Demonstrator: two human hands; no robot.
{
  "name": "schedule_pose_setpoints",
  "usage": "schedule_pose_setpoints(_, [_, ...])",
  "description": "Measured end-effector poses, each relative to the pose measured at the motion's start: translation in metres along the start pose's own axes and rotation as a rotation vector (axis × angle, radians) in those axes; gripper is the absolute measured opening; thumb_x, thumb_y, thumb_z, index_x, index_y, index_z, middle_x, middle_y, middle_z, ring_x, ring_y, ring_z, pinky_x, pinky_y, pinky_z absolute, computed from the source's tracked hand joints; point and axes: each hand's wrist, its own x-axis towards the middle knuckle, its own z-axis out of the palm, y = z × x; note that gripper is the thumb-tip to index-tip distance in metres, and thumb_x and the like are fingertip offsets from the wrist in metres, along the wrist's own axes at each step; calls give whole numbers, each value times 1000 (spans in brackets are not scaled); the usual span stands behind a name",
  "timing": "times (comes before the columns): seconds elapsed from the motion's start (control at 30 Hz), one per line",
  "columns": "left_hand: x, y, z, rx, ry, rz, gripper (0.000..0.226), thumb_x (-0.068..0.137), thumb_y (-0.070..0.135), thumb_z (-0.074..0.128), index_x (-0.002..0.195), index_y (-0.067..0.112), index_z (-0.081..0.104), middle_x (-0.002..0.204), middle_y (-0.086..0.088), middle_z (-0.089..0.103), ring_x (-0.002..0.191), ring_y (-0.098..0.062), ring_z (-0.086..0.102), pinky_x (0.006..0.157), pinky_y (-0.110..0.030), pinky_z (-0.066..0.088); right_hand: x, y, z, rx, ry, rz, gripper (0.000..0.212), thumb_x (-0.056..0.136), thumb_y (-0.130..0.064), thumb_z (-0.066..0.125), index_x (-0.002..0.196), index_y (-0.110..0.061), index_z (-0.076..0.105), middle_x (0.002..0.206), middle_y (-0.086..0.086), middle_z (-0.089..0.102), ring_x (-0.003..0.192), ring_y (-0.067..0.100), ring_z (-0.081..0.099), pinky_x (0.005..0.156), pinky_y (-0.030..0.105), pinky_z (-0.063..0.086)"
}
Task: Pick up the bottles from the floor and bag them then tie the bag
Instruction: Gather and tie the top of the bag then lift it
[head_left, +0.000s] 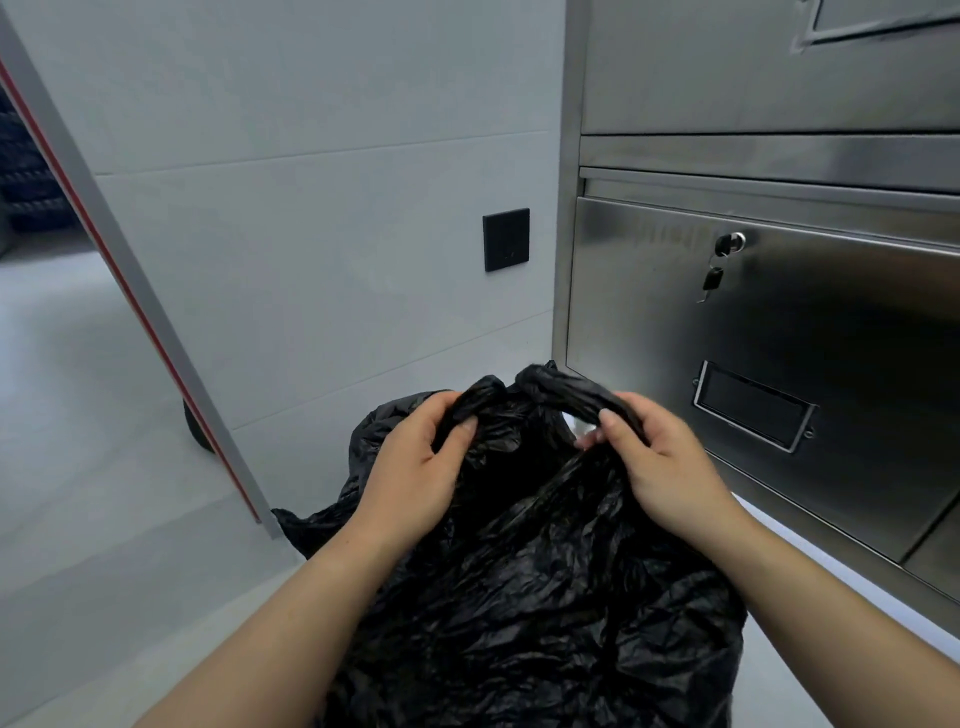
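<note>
A large crumpled black plastic bag (524, 582) stands on the floor in front of me, filling the lower middle of the view. Its top is gathered into two twisted ends that cross in a knot-like bunch (535, 382). My left hand (415, 467) grips the left twisted end, thumb and fingers curled round the plastic. My right hand (654, 457) grips the right twisted end the same way. No bottles are visible; whatever is in the bag is hidden by the black plastic.
A stainless steel cabinet (779, 338) with a key in its lock (727, 244) stands close on the right. A white tiled wall with a black socket plate (506, 239) is behind the bag. A slanted metal frame with a red strip (130, 270) leans at left.
</note>
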Motion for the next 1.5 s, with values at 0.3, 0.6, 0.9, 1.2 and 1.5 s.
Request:
schedule_pose_setpoints(0.3, [-12,11,4,246,-140,131,34,92,27,32,116,21,54,109,10,60,108,-5,51,92,-19,37,-9,-7,17,136,51,-1,23,96,-18,45,102,-37,56,73,-6,69,75,7,63,75,22,49])
schedule_pose_setpoints(0.6, [-14,5,13,219,8,81,22,97,30,40,116,30,52,68,23,55,63,8,51,61,-8,35,-14,-10,16,205,8,60,26,98,-24,44,95,-31,68,67,-6,69,65,3,63,62,12,47])
schedule_pose_setpoints(0.9, [-12,12,13,-42,23,12,56,86,54,38,138,33,31,72,-3,51,75,-15,56,78,-16,43,-22,-2,29,149,-48,-1,27,92,-11,54,94,-36,62,72,-17,68,66,6,64,68,15,48])
schedule_pose_setpoints(1.2, [-14,3,18,33,133,-24,38,93,44,42,128,30,44,83,12,59,79,4,57,70,-5,39,-26,-5,37,161,-38,10,19,92,-15,55,98,-32,62,64,-16,66,60,5,62,63,12,46])
schedule_pose_setpoints(1.5, [-15,10,18,53,201,55,29,91,44,49,120,43,49,88,14,67,78,0,61,71,-4,40,-23,-16,38,286,180,54,15,92,-22,56,105,-29,60,88,-4,70,58,8,63,56,20,51])
